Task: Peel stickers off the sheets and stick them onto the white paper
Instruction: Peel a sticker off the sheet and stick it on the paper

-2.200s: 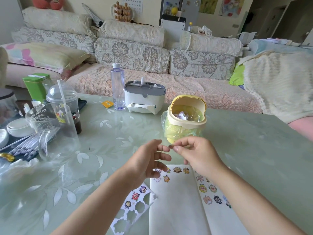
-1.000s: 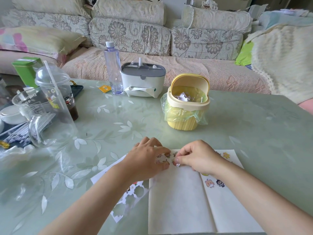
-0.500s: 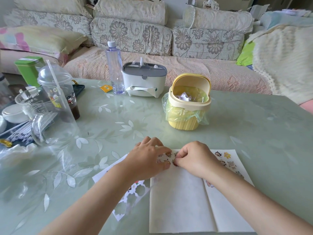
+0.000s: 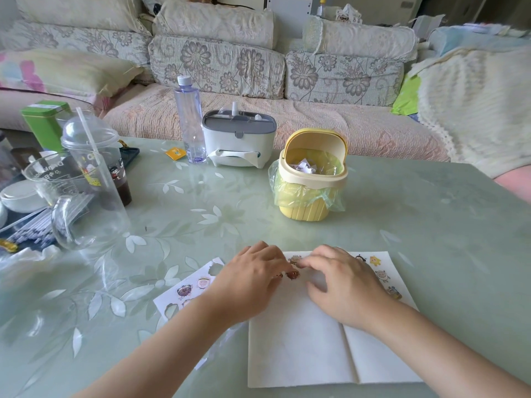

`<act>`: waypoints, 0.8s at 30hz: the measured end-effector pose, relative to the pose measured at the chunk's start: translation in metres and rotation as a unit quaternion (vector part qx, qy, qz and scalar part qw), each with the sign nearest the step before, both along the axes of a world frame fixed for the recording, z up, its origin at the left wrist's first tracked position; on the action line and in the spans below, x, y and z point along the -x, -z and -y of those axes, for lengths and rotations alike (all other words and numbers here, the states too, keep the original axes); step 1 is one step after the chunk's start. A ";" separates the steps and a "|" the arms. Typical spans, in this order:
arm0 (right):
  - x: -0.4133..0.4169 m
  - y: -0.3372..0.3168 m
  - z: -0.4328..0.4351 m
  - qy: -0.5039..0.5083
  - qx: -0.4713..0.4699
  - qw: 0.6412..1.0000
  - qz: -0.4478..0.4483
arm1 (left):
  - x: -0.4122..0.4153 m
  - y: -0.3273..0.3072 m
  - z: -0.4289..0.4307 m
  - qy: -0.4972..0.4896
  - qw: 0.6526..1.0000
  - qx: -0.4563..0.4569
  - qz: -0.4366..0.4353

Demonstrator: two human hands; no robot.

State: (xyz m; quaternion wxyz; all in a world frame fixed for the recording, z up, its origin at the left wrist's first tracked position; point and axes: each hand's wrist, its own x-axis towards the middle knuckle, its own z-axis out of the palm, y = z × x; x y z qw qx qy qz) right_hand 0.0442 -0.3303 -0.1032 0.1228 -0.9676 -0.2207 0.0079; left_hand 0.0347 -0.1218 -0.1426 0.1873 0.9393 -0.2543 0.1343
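A folded white paper (image 4: pixel 301 349) lies on the green table in front of me. Several cartoon stickers (image 4: pixel 376 267) sit along its top and right edges. A partly emptied sticker sheet (image 4: pixel 189 291) lies to the left, half under my left forearm. My left hand (image 4: pixel 253 280) rests palm down on the paper's top left corner, fingertips beside a brown sticker (image 4: pixel 292 274). My right hand (image 4: pixel 342 285) lies on the paper with its fingers stretched left, their tips pressing near the top edge. The fingertips of both hands almost meet. Neither hand holds anything that I can see.
A small yellow bin (image 4: pixel 311 179) with a green liner stands beyond the paper. Further back are a white tissue box (image 4: pixel 238 142) and a clear bottle (image 4: pixel 189 116). A glass jug (image 4: pixel 77 202), a domed cup (image 4: pixel 94 156) and a green tin (image 4: pixel 46 122) crowd the left side.
Both hands came down from mid-air onto the paper's top edge. The right hand's pinch has loosened and its fingers now lie stretched on the paper.
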 end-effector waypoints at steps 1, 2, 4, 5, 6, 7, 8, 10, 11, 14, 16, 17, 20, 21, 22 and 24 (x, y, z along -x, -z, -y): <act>0.004 0.000 0.002 -0.021 0.013 1.000 0.000 | 0.002 0.004 0.000 0.000 1.000 0.001 0.008; 0.007 0.001 0.004 -0.041 0.031 0.999 -0.003 | 0.004 0.007 0.000 -0.002 1.000 -0.002 0.014; 0.012 0.002 0.007 -0.070 0.067 0.995 -0.006 | 0.007 0.011 0.000 -0.006 1.000 -0.017 0.021; 0.014 0.001 0.007 -0.076 0.078 0.994 -0.006 | 0.009 0.011 0.000 -0.009 0.999 -0.026 0.024; 0.016 0.001 0.007 -0.079 0.086 0.993 -0.005 | 0.011 0.009 0.001 -0.015 0.999 -0.036 0.027; 0.017 0.001 0.007 -0.081 0.092 0.993 -0.002 | 0.012 0.008 0.003 -0.021 0.998 -0.046 0.032; 0.018 0.002 0.007 -0.081 0.095 0.992 0.000 | 0.014 0.006 0.004 -0.027 0.998 -0.054 0.034; 0.019 0.004 0.007 -0.080 0.095 0.992 0.006 | 0.017 0.005 0.006 -0.031 0.997 -0.055 0.034; 0.020 0.004 0.006 -0.080 0.096 0.992 0.011 | 0.017 0.004 0.007 -0.031 0.998 -0.053 0.032; 0.020 0.007 0.003 -0.076 0.110 0.991 0.019 | 0.017 0.006 0.007 -0.032 0.997 -0.050 0.039; 0.018 0.010 -0.001 -0.072 0.109 0.991 0.022 | 0.017 0.008 0.008 -0.023 0.998 -0.043 0.033; 0.016 0.010 -0.003 -0.069 0.107 0.992 0.023 | 0.017 0.009 0.009 -0.021 0.999 -0.041 0.029; 0.012 0.013 -0.006 -0.069 0.110 0.991 0.034 | 0.018 0.009 0.012 -0.032 0.998 -0.044 0.030; 0.012 0.013 -0.007 -0.071 0.114 0.990 0.036 | 0.019 0.009 0.013 -0.037 0.998 -0.044 0.029; 0.012 0.013 -0.006 -0.072 0.117 0.990 0.037 | 0.021 0.008 0.014 -0.041 0.998 -0.045 0.028; 0.015 0.013 -0.004 -0.074 0.116 0.990 0.042 | 0.025 0.008 0.016 -0.045 0.997 -0.058 0.025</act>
